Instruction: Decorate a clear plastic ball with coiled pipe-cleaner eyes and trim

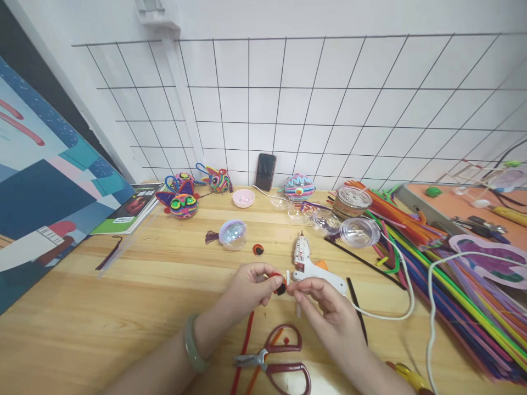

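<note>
My left hand pinches a small red and black pipe-cleaner coil between thumb and fingers. Close beside it, my right hand has its fingertips pinched at the lower end of a short white strip, which stands upright. Part of the coil is hidden by my left fingers. A similar red, orange and black coil lies on the table just beyond. Scissors with dark red handles lie partly spread below my hands, over red and orange pipe cleaners. Behind my right hand rests a white glue gun.
A half-wrapped clear ball with a tassel lies ahead. Along the back stand decorated balls, a pink bowl and a phone. Pipe-cleaner bundles fill the right side. The white cord loops across the table.
</note>
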`<state>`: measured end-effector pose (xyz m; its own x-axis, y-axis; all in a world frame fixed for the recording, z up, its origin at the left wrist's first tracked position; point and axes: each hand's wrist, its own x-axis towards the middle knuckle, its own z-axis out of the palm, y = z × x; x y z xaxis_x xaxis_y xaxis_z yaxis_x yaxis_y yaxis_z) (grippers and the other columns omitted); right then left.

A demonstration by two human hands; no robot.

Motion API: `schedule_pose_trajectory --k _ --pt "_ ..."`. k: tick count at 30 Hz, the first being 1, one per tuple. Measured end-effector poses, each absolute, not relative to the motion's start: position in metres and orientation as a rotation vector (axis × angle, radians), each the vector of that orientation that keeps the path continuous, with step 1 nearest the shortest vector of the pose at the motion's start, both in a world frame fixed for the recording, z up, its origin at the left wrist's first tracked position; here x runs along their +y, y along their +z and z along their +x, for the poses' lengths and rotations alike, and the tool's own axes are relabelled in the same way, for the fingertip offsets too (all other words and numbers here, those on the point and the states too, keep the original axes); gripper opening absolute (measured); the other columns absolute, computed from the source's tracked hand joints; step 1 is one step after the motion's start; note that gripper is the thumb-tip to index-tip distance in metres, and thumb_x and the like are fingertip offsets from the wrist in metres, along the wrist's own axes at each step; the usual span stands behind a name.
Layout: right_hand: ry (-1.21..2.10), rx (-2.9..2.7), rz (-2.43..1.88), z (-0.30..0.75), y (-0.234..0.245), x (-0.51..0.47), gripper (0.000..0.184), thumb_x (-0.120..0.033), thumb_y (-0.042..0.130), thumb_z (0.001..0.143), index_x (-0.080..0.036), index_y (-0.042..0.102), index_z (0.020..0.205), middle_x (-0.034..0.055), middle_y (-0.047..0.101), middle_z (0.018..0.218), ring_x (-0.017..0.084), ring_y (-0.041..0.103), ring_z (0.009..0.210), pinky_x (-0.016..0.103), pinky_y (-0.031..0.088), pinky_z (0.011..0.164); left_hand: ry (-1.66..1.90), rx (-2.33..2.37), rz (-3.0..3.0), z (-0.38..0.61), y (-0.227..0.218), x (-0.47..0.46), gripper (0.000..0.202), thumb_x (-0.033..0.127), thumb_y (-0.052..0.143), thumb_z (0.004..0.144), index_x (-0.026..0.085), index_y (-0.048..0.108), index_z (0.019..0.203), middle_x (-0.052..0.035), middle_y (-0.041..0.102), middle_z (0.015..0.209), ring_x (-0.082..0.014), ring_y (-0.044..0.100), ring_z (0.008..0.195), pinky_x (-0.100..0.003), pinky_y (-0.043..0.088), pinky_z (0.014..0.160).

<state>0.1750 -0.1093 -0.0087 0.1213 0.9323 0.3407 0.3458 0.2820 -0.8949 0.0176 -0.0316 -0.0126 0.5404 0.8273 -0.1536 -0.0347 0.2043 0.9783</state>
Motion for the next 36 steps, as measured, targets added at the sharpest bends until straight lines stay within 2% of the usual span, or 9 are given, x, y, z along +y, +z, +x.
schedule_pose_trajectory --k 8,36 --pt "0.672 -1.434 -1.249 0.1754 -0.0108 -0.1089 0.004 -0.024 0.057 0.084 -0.023 0.059 0.087 0.0038 0.071 0.084 0.016 0.068 0.08 0.024 0.055 0.072 0.71 0.806 1.218 0.0175 -0.0095 -0.0326 0.036 0.047 0.07 0.065 0.012 0.059 0.072 0.0041 0.052 0.052 -0.0028 0.035 0.039 -0.018 0.026 0.039" --pt "0.694 -1.431 -1.264 0.1748 -0.0114 -0.1096 0.005 -0.025 0.056 0.084 -0.022 0.059 0.087 0.0049 0.07 0.084 0.016 0.068 0.079 0.024 0.055 0.07 0.708 0.817 1.238 0.0176 -0.007 -0.0322 0.033 0.045 0.071 0.065 0.013 0.062 0.069 0.0038 0.054 0.054 -0.0035 0.036 0.044 -0.018 0.026 0.043"
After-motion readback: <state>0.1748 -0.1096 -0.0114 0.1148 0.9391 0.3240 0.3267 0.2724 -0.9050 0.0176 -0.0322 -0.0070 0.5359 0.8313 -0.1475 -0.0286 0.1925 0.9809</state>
